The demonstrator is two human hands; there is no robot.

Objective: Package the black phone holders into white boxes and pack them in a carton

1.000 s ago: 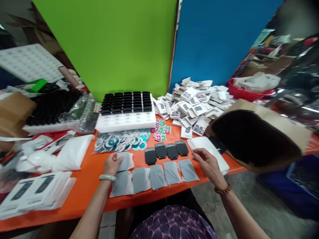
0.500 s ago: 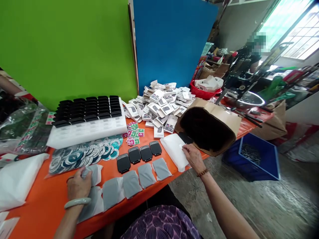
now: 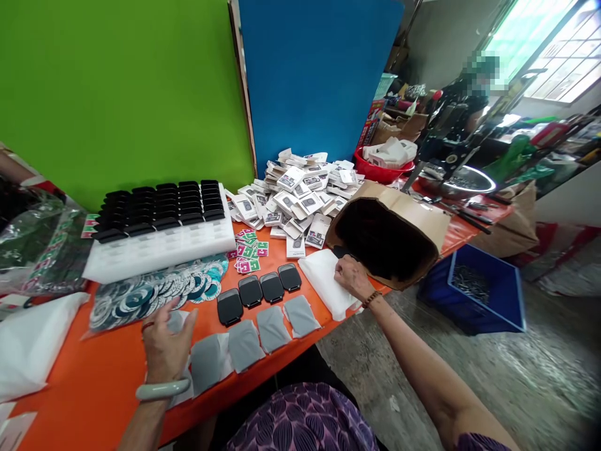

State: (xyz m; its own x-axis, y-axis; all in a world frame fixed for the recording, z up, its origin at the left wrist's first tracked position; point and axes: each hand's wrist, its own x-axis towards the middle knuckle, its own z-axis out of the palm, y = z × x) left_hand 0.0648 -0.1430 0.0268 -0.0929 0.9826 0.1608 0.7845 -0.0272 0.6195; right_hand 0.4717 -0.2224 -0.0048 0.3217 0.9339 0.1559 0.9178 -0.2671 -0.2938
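Observation:
My left hand [image 3: 166,341], a pale bangle at its wrist, hovers with thumb and fingers apart over a grey packet [image 3: 176,321] that it partly hides. My right hand [image 3: 353,277] has its fingers closed at the upper right edge of a stack of thin white plastic sleeves [image 3: 322,282], pinching the top one; its fingertips are partly hidden. Between the hands lies a row of grey cloth-like pieces in clear sleeves [image 3: 246,344]. Behind them several flat black plastic pieces [image 3: 250,291] stand in a line.
A white foam tray [image 3: 164,254] holds rows of black pieces. Before it lies a bag of round discs [image 3: 150,299]. Small white boxes [image 3: 300,194] are heaped behind coloured cards [image 3: 248,250]. An open carton [image 3: 436,228] lies beside my right hand; a blue crate [image 3: 509,294] stands on the floor.
My left hand has lifted off the grey packet, shifted right and spread its fingers. My right hand has curled its fingers in tighter on the white stack. The whole view has shifted slightly.

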